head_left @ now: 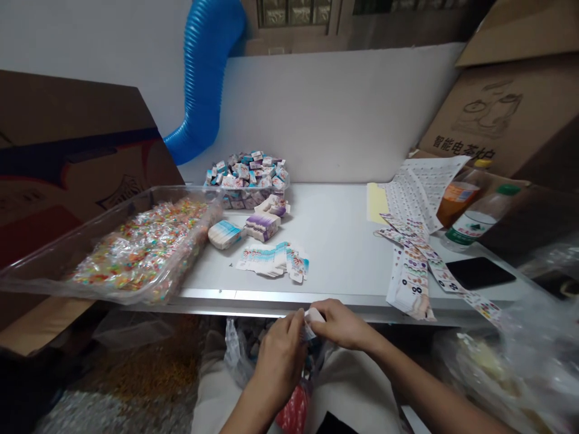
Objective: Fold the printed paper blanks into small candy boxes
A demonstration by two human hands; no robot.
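Note:
My left hand [281, 355] and my right hand [339, 324] meet over my lap, just in front of the table's edge. Between their fingertips is a small white box [312, 318], pinched from both sides. Below the hands an open plastic bag [239, 355] rests on my lap, its contents partly hidden. On the table beyond lies a fanned row of flat blue and white cartons [271, 259]. Behind them are a purple stack of cartons [262, 226] and a blue stack [225, 234]. A clear tub [246, 196] is heaped with small boxes.
At the left, a clear tray [154, 295] holds many wrapped colourful pieces, beside a large cardboard box [67, 150]. Sticker sheets [411, 277], a black phone [480, 273] and bottles [474, 223] lie or stand at the right. A blue hose [203, 78] hangs behind.

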